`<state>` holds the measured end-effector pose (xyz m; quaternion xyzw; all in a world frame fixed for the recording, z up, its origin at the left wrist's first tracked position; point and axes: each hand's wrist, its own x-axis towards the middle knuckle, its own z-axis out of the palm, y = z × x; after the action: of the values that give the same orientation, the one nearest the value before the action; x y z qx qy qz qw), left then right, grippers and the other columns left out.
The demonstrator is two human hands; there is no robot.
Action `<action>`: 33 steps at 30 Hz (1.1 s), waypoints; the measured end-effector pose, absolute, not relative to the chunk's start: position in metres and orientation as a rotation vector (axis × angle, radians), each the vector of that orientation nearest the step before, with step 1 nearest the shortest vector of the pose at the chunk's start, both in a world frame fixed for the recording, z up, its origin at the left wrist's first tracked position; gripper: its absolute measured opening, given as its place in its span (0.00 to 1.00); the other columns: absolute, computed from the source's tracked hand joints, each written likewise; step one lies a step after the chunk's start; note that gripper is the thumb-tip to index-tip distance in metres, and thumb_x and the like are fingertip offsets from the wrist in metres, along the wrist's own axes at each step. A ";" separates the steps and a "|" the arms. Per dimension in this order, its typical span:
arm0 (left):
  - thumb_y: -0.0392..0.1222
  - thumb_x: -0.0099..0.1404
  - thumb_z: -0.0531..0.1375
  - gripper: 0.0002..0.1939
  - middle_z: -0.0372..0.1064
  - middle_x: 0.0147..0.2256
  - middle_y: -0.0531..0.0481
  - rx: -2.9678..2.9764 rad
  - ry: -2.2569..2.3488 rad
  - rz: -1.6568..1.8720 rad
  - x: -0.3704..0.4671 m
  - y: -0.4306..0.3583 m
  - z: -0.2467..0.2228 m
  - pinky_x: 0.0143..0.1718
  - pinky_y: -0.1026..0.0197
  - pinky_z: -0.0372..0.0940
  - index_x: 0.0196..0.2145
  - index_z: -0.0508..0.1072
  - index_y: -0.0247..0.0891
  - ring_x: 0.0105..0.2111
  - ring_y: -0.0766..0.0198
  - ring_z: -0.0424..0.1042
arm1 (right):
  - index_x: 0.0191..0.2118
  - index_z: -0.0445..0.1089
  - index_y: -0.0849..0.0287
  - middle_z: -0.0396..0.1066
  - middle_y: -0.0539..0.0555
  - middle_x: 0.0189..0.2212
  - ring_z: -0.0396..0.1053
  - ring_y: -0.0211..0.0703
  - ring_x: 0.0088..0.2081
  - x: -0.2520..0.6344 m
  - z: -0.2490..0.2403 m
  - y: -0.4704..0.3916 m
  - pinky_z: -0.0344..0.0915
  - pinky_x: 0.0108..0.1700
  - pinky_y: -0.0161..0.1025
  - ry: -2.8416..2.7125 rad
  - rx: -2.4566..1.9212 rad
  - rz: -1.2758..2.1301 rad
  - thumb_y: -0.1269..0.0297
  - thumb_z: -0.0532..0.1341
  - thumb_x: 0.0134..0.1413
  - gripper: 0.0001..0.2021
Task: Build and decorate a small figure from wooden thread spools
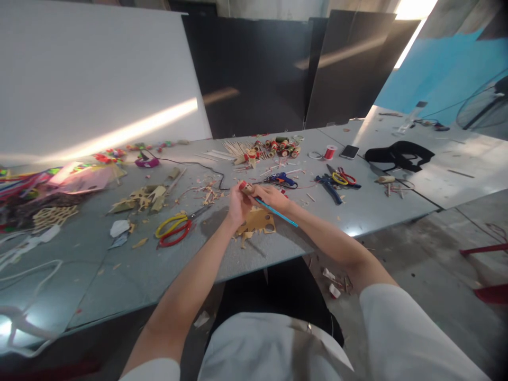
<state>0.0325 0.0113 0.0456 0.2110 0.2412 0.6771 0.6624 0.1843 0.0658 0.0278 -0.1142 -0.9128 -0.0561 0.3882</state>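
Note:
My left hand (237, 204) is closed round a small bamboo piece (246, 187) with a red end, held up above the table. Close against it, my right hand (273, 197) grips a slim blue pencil (280, 214), its back end sticking out below the palm. The pencil's tip is hidden by my fingers. Under my hands lies a tan sheet with cut-out holes (262, 219). Just beyond them is a blue glue gun (281, 180), partly tangled with scraps. Scissors with yellow and red handles (174, 227) rest to the left.
Bamboo pieces with red bands (278, 147) and thin sticks (238, 148) are heaped at the back. Rightward are a red thread spool (329, 152), a phone (349, 152), pliers (330, 189), more scissors (343, 177) and a black cap (400, 155). Bamboo scraps (145, 199) lie left.

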 end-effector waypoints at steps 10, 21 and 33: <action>0.53 0.70 0.61 0.17 0.63 0.19 0.56 0.455 0.725 1.472 0.019 0.017 0.035 0.18 0.66 0.58 0.29 0.71 0.39 0.15 0.70 0.60 | 0.50 0.71 0.56 0.79 0.59 0.39 0.77 0.46 0.38 0.191 0.020 0.068 0.71 0.42 0.40 -2.121 -0.468 0.155 0.41 0.56 0.75 0.22; 0.61 0.71 0.59 0.25 0.47 0.13 0.59 0.651 0.666 1.431 0.012 0.011 0.055 0.16 0.66 0.48 0.26 0.71 0.38 0.12 0.71 0.47 | 0.57 0.75 0.55 0.77 0.51 0.31 0.68 0.37 0.21 0.192 0.038 0.085 0.66 0.27 0.35 -1.950 -0.717 0.688 0.40 0.47 0.77 0.29; 0.65 0.75 0.53 0.29 0.48 0.13 0.57 0.550 0.495 1.528 0.007 0.000 0.072 0.18 0.64 0.50 0.29 0.73 0.38 0.14 0.69 0.50 | 0.47 0.79 0.59 0.81 0.58 0.41 0.77 0.48 0.40 0.195 0.027 0.107 0.70 0.47 0.41 -2.441 -0.614 0.416 0.55 0.57 0.75 0.16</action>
<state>0.0065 -0.0001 0.0722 0.2431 0.2187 0.6757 0.6607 0.1951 0.1072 0.0272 -0.2303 -0.9154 0.1559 0.2909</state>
